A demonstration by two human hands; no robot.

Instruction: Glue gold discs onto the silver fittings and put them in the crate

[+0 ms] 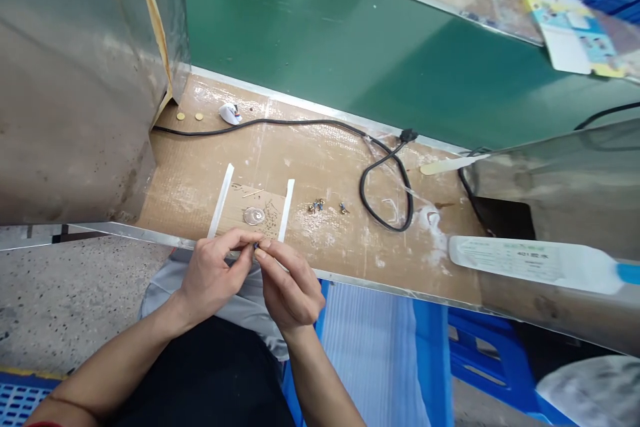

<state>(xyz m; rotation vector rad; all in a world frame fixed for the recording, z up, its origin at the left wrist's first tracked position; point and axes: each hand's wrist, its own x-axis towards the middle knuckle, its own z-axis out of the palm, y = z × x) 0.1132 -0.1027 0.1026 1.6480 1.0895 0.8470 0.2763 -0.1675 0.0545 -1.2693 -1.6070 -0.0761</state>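
The person's left hand (213, 273) and right hand (290, 283) meet at the lower middle of the frame, just above the near edge of the cardboard-covered bench (200, 173). Both are closed in a fine pinch, their fingertips (265, 245) pressed together on a tiny blue part (256, 246). The fingers hide most of it, so its exact shape cannot be told. It looks light and hard, and small enough to slip or spring away, so it probably suits a firm fingertip hold on its narrow sides rather than a grip with the whole hand.

Just beyond the hands, a clear round dish (254, 216) lies between two white strips (221, 200). Small brass-and-blue fittings (316, 207) sit in a loose group to the right of the dish, with a separate fitting (343, 209) just beside them. Farther right, a looped black cord (385, 173) runs across the bench, and a white plastic bottle (530, 260) lies at the lower right of the frame.
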